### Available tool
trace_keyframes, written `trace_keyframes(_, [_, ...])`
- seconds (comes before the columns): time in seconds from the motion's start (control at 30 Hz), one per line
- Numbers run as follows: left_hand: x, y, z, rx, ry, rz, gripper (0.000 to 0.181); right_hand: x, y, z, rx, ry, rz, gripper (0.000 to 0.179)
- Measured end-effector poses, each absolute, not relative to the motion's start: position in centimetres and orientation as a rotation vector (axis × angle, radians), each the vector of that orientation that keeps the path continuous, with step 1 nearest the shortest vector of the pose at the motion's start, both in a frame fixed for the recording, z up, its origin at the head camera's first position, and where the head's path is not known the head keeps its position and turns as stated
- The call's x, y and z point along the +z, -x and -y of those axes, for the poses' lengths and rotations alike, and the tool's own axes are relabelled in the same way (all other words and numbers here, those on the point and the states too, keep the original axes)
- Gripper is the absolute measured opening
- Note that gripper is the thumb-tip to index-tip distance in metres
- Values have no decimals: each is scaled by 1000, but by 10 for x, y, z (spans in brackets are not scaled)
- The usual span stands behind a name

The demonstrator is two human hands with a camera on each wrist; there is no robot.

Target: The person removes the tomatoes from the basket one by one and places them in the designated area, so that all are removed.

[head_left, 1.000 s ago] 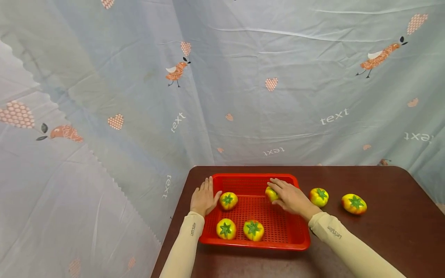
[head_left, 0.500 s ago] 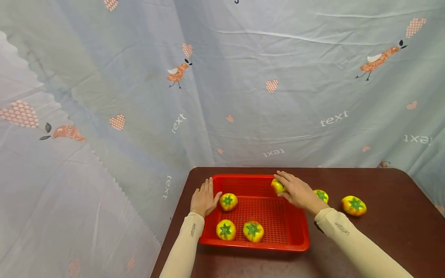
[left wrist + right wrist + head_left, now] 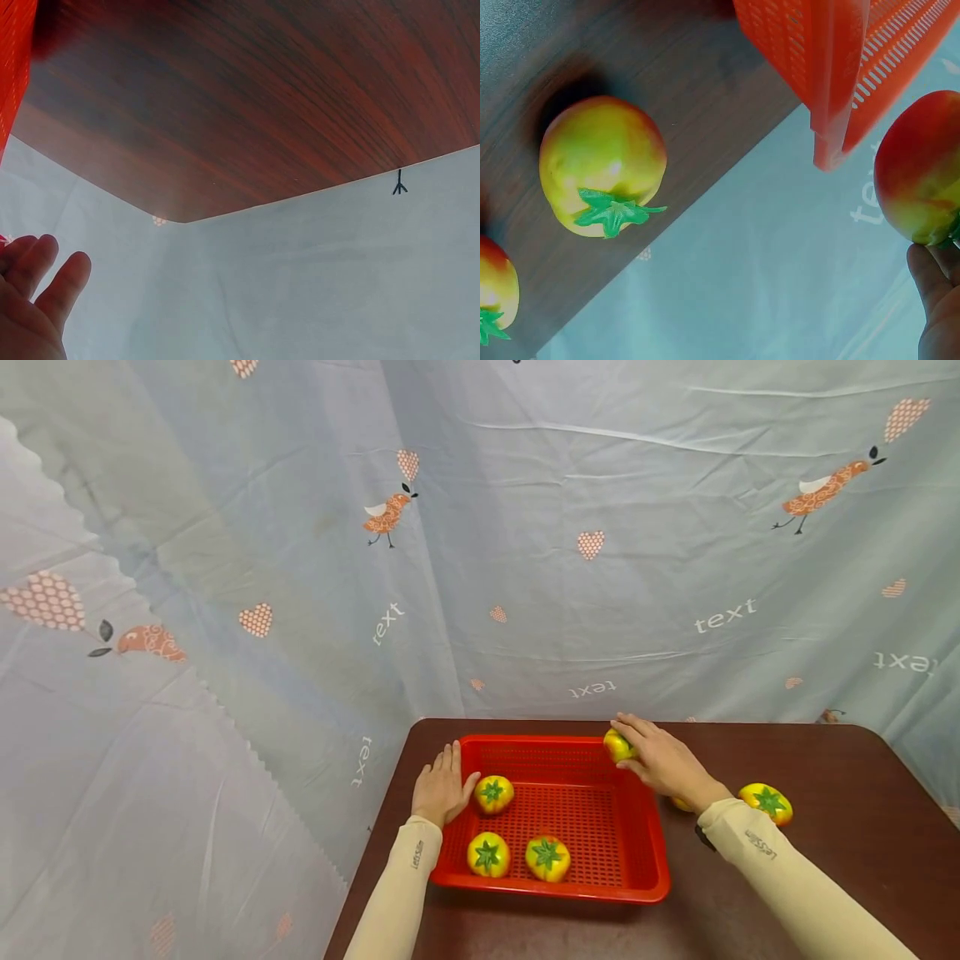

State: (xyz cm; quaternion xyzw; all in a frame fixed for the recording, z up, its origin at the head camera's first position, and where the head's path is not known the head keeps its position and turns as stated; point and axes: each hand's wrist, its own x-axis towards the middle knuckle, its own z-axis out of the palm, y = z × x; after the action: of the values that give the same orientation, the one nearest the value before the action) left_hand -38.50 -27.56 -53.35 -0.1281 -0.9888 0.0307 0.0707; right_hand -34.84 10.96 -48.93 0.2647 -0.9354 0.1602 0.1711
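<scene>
The right hand [image 3: 667, 762] pinches a yellow-red fruit [image 3: 617, 747] between thumb and fingers. The clock is set on the middle of the red basket [image 3: 551, 894], with 12 at the table's far edge. The held fruit shows at about 1:30, at the basket's far corner in the head view, while the right wrist view shows it apart from the basket wall.

The left hand [image 3: 438, 787] lies between 9 and 10 o'clock along the basket's side, its fingers straight and close together, its thumb spread away over the rim. Whether its palm touches the basket, I cannot tell.

Inside the basket sit three similar fruits with green star-shaped leaves: the upper fruit [image 3: 493, 795] between 9 and 10, nearest the left thumb; the corner fruit [image 3: 488, 855] at 8; and the near-wall fruit [image 3: 547, 858] at 6.

Outside, on the brown table [image 3: 840, 877], two more lie toward 3 o'clock: a half-hidden fruit [image 3: 681, 804] behind the right wrist, fully seen in the right wrist view, and the outermost fruit [image 3: 772, 804], beyond it. Cream sleeves [image 3: 393, 885] cover both forearms. A pale patterned curtain [image 3: 517, 577] hangs behind at 12.
</scene>
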Motion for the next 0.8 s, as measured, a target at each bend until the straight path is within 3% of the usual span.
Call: trace_keyframes(0.8, [-533, 386, 275, 104, 388, 2964, 75, -490, 342, -130, 448, -694, 2645, 68])
